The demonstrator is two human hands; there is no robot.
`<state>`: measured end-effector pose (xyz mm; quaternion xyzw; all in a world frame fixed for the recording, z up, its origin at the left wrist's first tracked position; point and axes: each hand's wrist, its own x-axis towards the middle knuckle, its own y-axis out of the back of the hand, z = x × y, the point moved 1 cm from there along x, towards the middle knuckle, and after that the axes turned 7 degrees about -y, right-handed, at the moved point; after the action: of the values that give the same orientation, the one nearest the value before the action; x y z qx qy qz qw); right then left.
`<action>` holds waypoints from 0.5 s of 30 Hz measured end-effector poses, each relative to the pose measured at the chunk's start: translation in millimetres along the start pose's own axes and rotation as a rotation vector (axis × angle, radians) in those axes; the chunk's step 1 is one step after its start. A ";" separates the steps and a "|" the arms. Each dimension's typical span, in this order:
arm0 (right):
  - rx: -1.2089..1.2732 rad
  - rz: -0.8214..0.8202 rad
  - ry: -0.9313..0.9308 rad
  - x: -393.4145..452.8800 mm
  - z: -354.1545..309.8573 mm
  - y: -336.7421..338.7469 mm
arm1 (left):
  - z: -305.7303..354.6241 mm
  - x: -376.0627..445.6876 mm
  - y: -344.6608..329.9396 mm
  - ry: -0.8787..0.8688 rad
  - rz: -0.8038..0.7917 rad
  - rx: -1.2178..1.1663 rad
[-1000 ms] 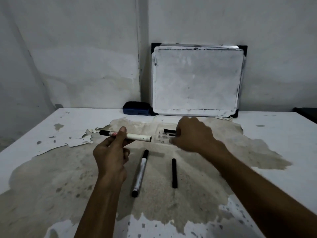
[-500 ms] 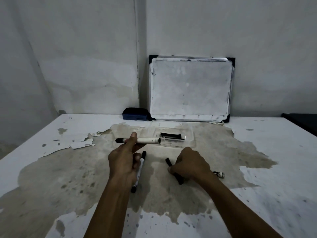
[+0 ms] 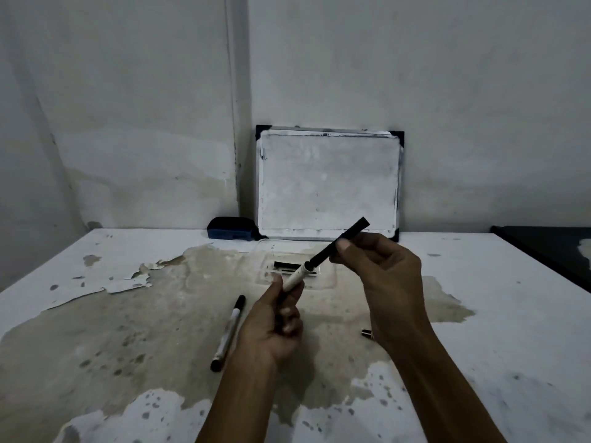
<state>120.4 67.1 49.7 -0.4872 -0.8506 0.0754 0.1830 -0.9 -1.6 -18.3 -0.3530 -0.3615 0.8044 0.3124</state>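
My left hand (image 3: 275, 324) grips a white marker body (image 3: 295, 278), its open end pointing up and to the right. My right hand (image 3: 380, 273) pinches a long black refill stick (image 3: 339, 247) whose lower end sits at the mouth of the marker body. Both are held above the table. A second marker (image 3: 228, 332), white with black ends, lies on the table left of my left hand. A small black cap (image 3: 367, 333) lies by my right wrist.
A clear plastic tray (image 3: 265, 273) holding black pieces sits behind my hands. A small whiteboard (image 3: 329, 183) leans on the wall, with a blue eraser (image 3: 232, 233) beside it. The table top (image 3: 96, 330) is peeling. A dark surface (image 3: 550, 247) adjoins on the right.
My right hand picked the black stick off the table and raised it. My left hand tilted the marker body up, and the stick's end now meets the body's open end.
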 end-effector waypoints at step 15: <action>-0.674 0.007 0.298 -4.3 13.0 5.0 | -14.8 -5.0 -13.4 0.063 0.022 -0.019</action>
<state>121.4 66.6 35.1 -0.5288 -0.7899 -0.2802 0.1337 16.9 7.3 -13.1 -0.3852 -0.3552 0.7928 0.3112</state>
